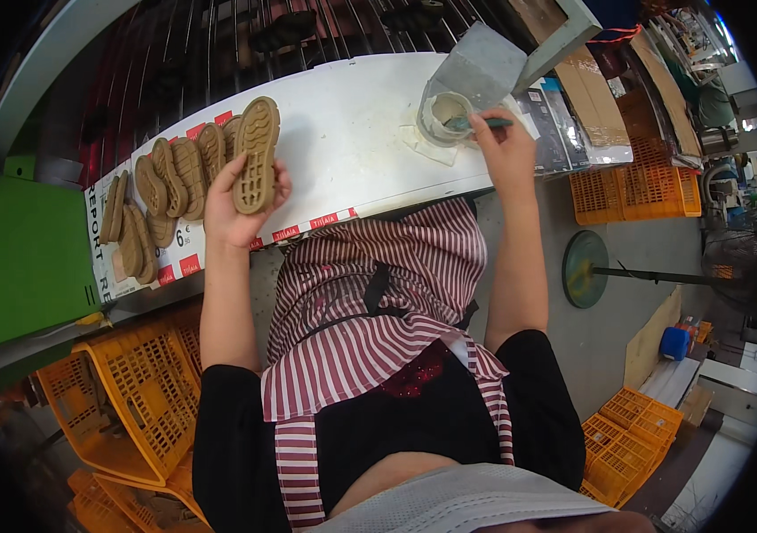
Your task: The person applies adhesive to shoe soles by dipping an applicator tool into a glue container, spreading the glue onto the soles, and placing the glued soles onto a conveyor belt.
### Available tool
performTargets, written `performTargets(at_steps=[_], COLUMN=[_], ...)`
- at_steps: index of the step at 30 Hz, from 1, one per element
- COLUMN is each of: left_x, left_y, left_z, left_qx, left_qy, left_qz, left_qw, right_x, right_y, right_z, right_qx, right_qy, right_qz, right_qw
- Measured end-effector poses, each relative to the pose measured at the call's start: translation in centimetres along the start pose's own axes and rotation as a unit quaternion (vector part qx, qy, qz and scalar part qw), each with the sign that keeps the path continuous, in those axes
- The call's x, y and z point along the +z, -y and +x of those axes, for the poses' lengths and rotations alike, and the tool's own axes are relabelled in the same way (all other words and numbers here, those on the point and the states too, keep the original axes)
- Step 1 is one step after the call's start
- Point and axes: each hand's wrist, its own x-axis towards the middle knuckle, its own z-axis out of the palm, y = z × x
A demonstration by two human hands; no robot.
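My left hand (229, 209) is closed round the lower part of a tan shoe sole (258, 147), held upright above the table with its gridded, recessed face toward me. Between the fingers of my right hand (507, 151) is a brush (490, 123) with a greenish handle. Its working end reaches into a whitish cup (436, 135) with a crusted rim, so the tip is hidden. Several more tan soles (188, 178) lie in overlapping rows at the left of the white table (352, 124), close to my left hand.
A grey metal plate (481, 64) leans behind the cup. Dark metal rods (343, 31) run beyond the table. A green panel (23, 258) borders it at left. Orange crates (143, 391) stand lower left, with other crates (632, 444) at right, near a round-based stand (585, 268).
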Motion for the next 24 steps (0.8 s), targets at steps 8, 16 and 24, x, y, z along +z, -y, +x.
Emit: performTargets(at_steps=[8,16,24], left_x=[-1.5,-0.6,1.2], left_y=[2.5,4.0,4.8], left_z=[-0.5,-0.9,-0.6], left_qx=[-0.073,0.038,0.104], left_qy=[0.143,0.137,0.114], left_qz=[-0.100,-0.040,0.153], left_qw=[0.982,0.989,0.976], right_x=[1.6,1.1,1.1], right_y=[-0.8,1.5,1.7], right_z=[-0.2,-1.5,-3.5], right_qx=[0.023,0.029,0.010], right_qy=[0.003,-0.041,-0.063], right_qz=[-0.077,-0.066,-0.021], right_qw=[0.997,0.997,0.998])
